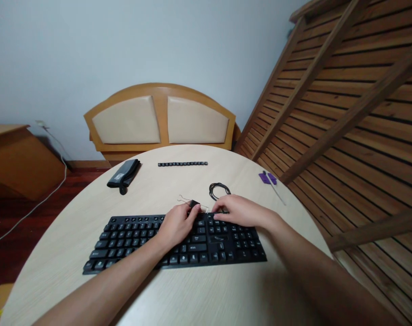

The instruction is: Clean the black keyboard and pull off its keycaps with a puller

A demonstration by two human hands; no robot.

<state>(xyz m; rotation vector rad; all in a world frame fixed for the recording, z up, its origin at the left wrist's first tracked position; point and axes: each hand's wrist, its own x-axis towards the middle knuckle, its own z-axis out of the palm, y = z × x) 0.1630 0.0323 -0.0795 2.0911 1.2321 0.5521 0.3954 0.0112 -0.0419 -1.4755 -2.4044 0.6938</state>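
Note:
A black keyboard [131,237] lies on the round pale wooden table [226,290]. My left hand [176,224] rests over the keyboard's upper middle, fingers closed in a pinch on a small black keycap [194,203] at the top edge. A thin wire tool [184,199] lies just behind it on the table. My right hand [238,211] sits over the keyboard's upper right, fingers curled down onto the keys beside the keycap; whether it holds anything is hidden.
A row of removed black keycaps [183,164] lies at the table's far side. A coiled black cable [218,190], a grey-black pouch [123,174] and a purple-handled tool [270,180] lie nearby. A wooden headboard [160,118] and slatted bed frame [345,113] lean behind.

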